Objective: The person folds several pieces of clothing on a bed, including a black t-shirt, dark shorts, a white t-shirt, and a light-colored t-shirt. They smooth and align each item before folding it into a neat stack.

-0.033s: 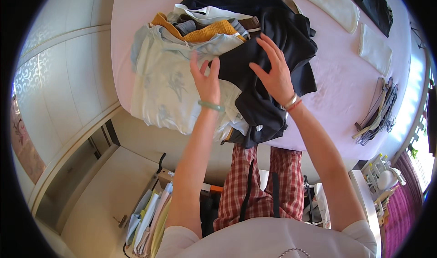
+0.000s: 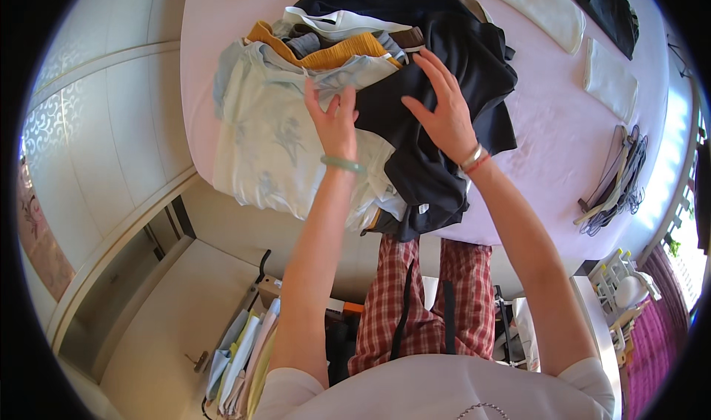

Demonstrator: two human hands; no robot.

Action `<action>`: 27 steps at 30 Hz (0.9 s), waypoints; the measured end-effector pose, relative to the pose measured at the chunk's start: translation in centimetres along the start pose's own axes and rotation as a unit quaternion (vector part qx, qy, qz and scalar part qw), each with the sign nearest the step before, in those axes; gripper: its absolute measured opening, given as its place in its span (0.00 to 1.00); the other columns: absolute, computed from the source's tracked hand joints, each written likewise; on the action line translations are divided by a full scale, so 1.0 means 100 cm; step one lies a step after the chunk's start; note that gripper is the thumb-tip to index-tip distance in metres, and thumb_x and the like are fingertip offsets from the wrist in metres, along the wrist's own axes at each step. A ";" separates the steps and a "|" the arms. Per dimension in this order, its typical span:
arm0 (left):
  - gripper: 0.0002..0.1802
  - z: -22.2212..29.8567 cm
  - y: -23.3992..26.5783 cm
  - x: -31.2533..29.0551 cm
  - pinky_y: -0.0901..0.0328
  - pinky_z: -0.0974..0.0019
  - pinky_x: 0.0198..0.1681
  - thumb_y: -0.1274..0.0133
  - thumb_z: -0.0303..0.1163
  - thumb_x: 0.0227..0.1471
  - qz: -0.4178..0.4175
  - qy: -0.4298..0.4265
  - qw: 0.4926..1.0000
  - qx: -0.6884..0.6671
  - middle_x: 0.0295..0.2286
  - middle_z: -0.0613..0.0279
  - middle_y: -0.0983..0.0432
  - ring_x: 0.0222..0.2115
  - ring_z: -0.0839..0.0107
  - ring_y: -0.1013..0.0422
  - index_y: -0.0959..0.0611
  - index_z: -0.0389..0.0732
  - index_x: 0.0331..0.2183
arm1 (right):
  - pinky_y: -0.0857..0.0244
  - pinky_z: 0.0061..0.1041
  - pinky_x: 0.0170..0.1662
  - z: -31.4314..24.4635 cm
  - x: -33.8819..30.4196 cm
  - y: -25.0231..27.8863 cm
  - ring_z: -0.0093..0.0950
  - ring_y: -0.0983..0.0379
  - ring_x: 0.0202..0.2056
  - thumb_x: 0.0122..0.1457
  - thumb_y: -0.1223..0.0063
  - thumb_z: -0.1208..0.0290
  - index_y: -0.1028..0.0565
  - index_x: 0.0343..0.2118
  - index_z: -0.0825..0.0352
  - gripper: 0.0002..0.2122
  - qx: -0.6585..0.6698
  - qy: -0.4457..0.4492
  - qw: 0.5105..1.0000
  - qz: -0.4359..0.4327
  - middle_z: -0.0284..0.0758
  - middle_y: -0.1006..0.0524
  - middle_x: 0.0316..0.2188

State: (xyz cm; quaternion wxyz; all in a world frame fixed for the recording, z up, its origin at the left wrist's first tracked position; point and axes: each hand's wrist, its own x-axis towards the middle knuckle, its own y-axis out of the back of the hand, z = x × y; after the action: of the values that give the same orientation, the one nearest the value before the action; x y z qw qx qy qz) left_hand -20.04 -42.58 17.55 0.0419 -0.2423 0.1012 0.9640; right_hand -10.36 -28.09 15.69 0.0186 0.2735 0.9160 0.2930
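A heap of clothes covers the middle of the bed. My left hand [image 2: 335, 127], a green bangle on its wrist, hovers over a pale shirt with a faint grey plant print [image 2: 266, 142], its thumb side near a black garment [image 2: 404, 105]. The fingers are spread, slightly blurred, and hold nothing I can see. My right hand [image 2: 449, 120] is over the black garment, thumb and fingers wide apart. Whether its fingertips touch the cloth I cannot tell. Beyond the hands lie a mustard-yellow ribbed garment [image 2: 348, 52] and a white garment [image 2: 348, 21].
Folded white cloths [image 2: 611, 81] and a folded black garment [image 2: 609, 12] rest on the pink bedsheet [image 2: 541, 179] at the right. A bundle of hangers [image 2: 618, 183] lies near its right edge. Pale wardrobe doors [image 2: 118, 101] stand to the left, and a rack of cloths [image 2: 241, 361] below.
Both hands have shifted very slightly up and to the left, with their fingers still apart. The clothes look almost the same.
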 end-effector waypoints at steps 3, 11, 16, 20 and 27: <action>0.42 -0.002 -0.001 0.028 0.30 0.56 0.42 0.42 0.37 0.53 0.023 0.081 0.991 -0.104 0.55 0.54 0.41 0.50 0.60 0.34 0.48 0.44 0.61 | 0.36 0.35 0.49 0.005 0.021 -0.019 0.40 0.29 0.48 0.51 0.39 0.66 0.35 0.56 0.61 0.29 0.081 -0.096 0.991 -0.045 0.38 0.31 0.54; 0.35 -0.024 0.039 0.033 0.35 0.56 0.49 0.45 0.49 0.54 -0.021 0.173 0.976 -0.133 0.53 0.58 0.38 0.50 0.62 0.35 0.39 0.42 0.55 | 0.35 0.33 0.40 -0.003 -0.021 -0.038 0.33 0.26 0.35 0.50 0.47 0.74 0.25 0.39 0.57 0.12 -0.090 0.036 0.972 -0.215 0.32 0.27 0.30; 0.36 -0.025 0.056 0.025 0.40 0.61 0.53 0.43 0.33 0.53 -0.081 0.146 0.974 -0.152 0.51 0.58 0.34 0.51 0.66 0.36 0.42 0.40 0.58 | 0.36 0.30 0.43 -0.030 -0.036 -0.037 0.30 0.27 0.35 0.49 0.49 0.76 0.25 0.41 0.56 0.15 -0.147 0.081 0.941 -0.293 0.30 0.29 0.32; 0.30 -0.046 0.072 0.020 0.33 0.62 0.41 0.50 0.20 0.49 -0.055 0.165 0.965 -0.196 0.42 0.59 0.31 0.40 0.67 0.31 0.38 0.43 0.54 | 0.33 0.31 0.40 -0.027 -0.023 -0.028 0.32 0.26 0.34 0.54 0.47 0.68 0.23 0.39 0.57 0.10 -0.092 0.044 0.965 -0.242 0.31 0.27 0.31; 0.23 -0.039 0.069 -0.002 0.31 0.61 0.38 0.52 0.18 0.50 -0.020 0.194 0.962 -0.193 0.34 0.61 0.31 0.35 0.68 0.31 0.36 0.46 0.47 | 0.31 0.36 0.31 0.011 -0.002 0.012 0.38 0.24 0.30 0.59 0.51 0.53 0.22 0.30 0.61 0.16 -0.242 -0.134 0.943 -0.184 0.37 0.22 0.26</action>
State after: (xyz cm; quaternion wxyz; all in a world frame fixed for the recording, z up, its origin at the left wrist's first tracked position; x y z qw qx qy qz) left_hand -18.94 -50.17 15.52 -0.0065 -0.4301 -0.0856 0.8987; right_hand -9.44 -26.80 15.42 0.2605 0.1246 0.8409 0.4578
